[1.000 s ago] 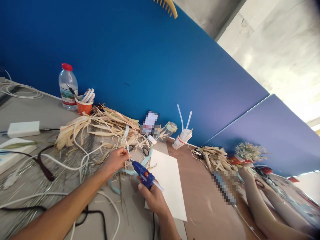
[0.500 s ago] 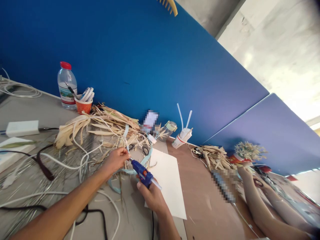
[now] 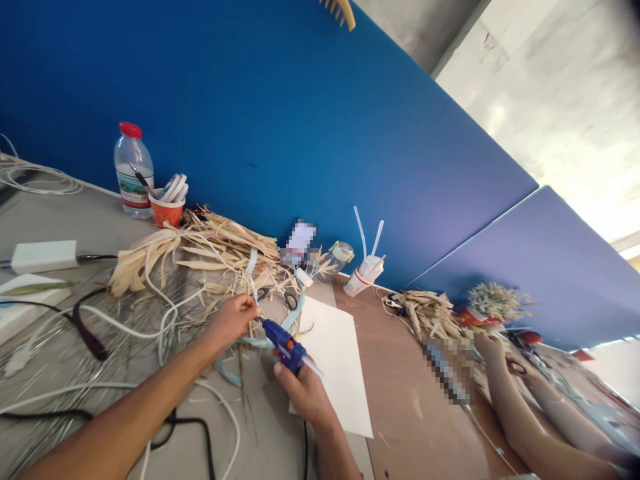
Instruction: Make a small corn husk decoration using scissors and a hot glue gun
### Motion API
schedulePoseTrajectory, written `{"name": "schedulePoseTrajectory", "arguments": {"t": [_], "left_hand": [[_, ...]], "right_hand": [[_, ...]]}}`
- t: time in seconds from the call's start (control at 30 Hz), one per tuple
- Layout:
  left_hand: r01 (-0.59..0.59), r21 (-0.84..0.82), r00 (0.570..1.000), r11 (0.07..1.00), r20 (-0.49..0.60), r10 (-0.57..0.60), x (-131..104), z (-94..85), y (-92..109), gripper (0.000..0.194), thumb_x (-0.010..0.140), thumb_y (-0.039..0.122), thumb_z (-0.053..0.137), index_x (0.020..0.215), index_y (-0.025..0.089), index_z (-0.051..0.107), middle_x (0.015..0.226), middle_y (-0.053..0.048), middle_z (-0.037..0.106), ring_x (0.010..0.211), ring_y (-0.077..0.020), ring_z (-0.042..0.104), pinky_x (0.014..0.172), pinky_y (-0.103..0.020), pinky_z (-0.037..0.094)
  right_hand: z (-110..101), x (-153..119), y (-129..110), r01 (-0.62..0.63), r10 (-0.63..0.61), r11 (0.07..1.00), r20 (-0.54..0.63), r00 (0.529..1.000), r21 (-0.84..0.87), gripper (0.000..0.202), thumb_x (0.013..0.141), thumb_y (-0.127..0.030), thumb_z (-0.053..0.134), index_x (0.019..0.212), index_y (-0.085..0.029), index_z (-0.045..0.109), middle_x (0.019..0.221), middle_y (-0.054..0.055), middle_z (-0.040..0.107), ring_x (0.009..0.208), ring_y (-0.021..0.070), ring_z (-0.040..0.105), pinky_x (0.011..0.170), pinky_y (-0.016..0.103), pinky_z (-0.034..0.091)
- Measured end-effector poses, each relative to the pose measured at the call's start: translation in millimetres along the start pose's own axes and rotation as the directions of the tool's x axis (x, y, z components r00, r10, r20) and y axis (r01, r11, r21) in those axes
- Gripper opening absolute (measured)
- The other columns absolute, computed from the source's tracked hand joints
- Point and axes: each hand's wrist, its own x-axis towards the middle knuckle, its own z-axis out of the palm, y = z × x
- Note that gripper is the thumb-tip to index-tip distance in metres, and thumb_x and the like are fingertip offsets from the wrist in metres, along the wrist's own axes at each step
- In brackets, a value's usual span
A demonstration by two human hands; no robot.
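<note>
Right hand wrapped tight round the handle of the blue glue gun, nozzle aimed at the pale blue strip — left hand pinches that strip just above the nozzle. Strip looks thin, floppy, light; best held near the glued spot. Gun rigid, tip likely hot. Room is tight: dried leaves and cables crowd the left, white sheet lies right.
</note>
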Motion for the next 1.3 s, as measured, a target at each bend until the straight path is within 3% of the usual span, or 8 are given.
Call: {"name": "schedulePoseTrajectory", "arguments": {"t": [0.4, 0.6, 0.77, 0.97, 1.03, 1.13, 1.2, 1.3], "left_hand": [[0.05, -0.034, 0.998, 0.998, -0.03, -0.051, -2.3, -2.1, 7.8, 0.02, 0.059, 0.035, 0.062, 0.061, 0.019, 0.05, 0.048, 0.007, 0.048, 0.038, -0.0075, 0.038, 0.039, -0.02, 0.026], [0.039, -0.115, 0.999, 0.993, 0.0, -0.04, -1.7, -1.1, 3.4, 0.021, 0.061, 0.035, 0.062, 0.063, 0.018, 0.051, 0.05, 0.007, 0.049, 0.038, -0.0065, 0.037, 0.039, -0.019, 0.025], [0.014, -0.137, 1.0, 0.99, 0.017, -0.012, -2.9, -2.1, 1.8, 0.021, 0.062, 0.035, 0.064, 0.064, 0.017, 0.052, 0.05, 0.008, 0.048, 0.038, -0.0061, 0.038, 0.04, -0.019, 0.027], [0.036, -0.127, 0.999, 0.991, 0.045, -0.03, -2.8, -1.7, 1.4, 0.025, 0.062, 0.038, 0.064, 0.065, 0.017, 0.052, 0.053, 0.008, 0.047, 0.038, -0.0057, 0.036, 0.04, -0.02, 0.025], [0.043, -0.123, 0.998, 0.992, 0.052, -0.037, -3.4, -1.1, 2.7, 0.025, 0.062, 0.039, 0.064, 0.066, 0.017, 0.052, 0.052, 0.008, 0.046, 0.038, -0.0057, 0.036, 0.04, -0.02, 0.024], [0.035, -0.125, 0.998, 0.991, 0.048, -0.029, -5.5, 0.1, 6.1, 0.025, 0.063, 0.038, 0.063, 0.066, 0.017, 0.051, 0.051, 0.009, 0.045, 0.038, -0.0055, 0.035, 0.04, -0.02, 0.023], [0.025, -0.129, 0.999, 0.991, 0.04, -0.02, -6.6, 0.7, 8.1, 0.024, 0.063, 0.038, 0.063, 0.065, 0.017, 0.05, 0.05, 0.009, 0.044, 0.038, -0.0055, 0.035, 0.04, -0.02, 0.023], [0.019, -0.13, 1.0, 0.991, 0.023, -0.017, -7.0, 0.9, 9.1, 0.024, 0.063, 0.037, 0.063, 0.063, 0.018, 0.048, 0.046, 0.01, 0.04, 0.037, -0.006, 0.035, 0.041, -0.02, 0.023]], "right_hand": [[-14.0, -8.4, 8.8, -0.016, 0.017, 1.0, -0.059, 0.998, 0.021, 0.027, 0.081, -0.028, 0.053, 0.104, -0.017, 0.061, 0.094, 0.006, 0.066, 0.083, 0.0204, 0.06, 0.074, 0.03, 0.047], [-47.3, -4.2, 18.5, -0.033, -0.057, 0.926, -0.226, 0.972, -0.377, 0.01, 0.08, -0.026, 0.054, 0.085, -0.018, 0.057, 0.085, 0.006, 0.057, 0.074, 0.0188, 0.055, 0.07, 0.031, 0.045], [-67.7, -5.1, 48.3, -0.047, -0.073, 0.8, -0.176, 0.982, -0.598, 0.015, 0.075, -0.021, 0.056, 0.088, -0.016, 0.062, 0.088, 0.01, 0.056, 0.079, 0.0227, 0.056, 0.072, 0.034, 0.046], [-83.7, -9.3, 32.7, -0.032, -0.046, 0.918, -0.186, 0.981, -0.395, 0.033, 0.079, -0.026, 0.055, 0.11, -0.016, 0.062, 0.101, 0.012, 0.059, 0.086, 0.0223, 0.058, 0.077, 0.034, 0.047], [-74.5, -5.3, 15.1, -0.014, -0.042, 0.974, -0.241, 0.97, -0.225, 0.028, 0.085, -0.032, 0.048, 0.102, -0.016, 0.064, 0.095, 0.01, 0.061, 0.083, 0.0203, 0.058, 0.074, 0.032, 0.047], [-38.5, 4.4, -6.3, -0.049, 0.055, 0.998, -0.127, 0.99, 0.043, 0.032, 0.088, -0.035, 0.043, 0.088, -0.015, 0.068, 0.075, 0.005, 0.063, 0.064, 0.0154, 0.057, 0.06, 0.027, 0.045], [-7.1, 11.6, -13.4, -0.072, 0.075, 0.996, -0.054, 0.996, 0.055, 0.025, 0.084, -0.029, 0.048, 0.085, -0.015, 0.068, 0.071, 0.003, 0.063, 0.061, 0.0144, 0.056, 0.058, 0.025, 0.044], [29.8, 22.0, -16.3, -0.051, 0.044, 0.998, -0.145, 0.988, -0.039, 0.018, 0.08, -0.024, 0.051, 0.081, -0.016, 0.067, 0.07, 0.002, 0.064, 0.065, 0.0153, 0.057, 0.059, 0.024, 0.042]]}}
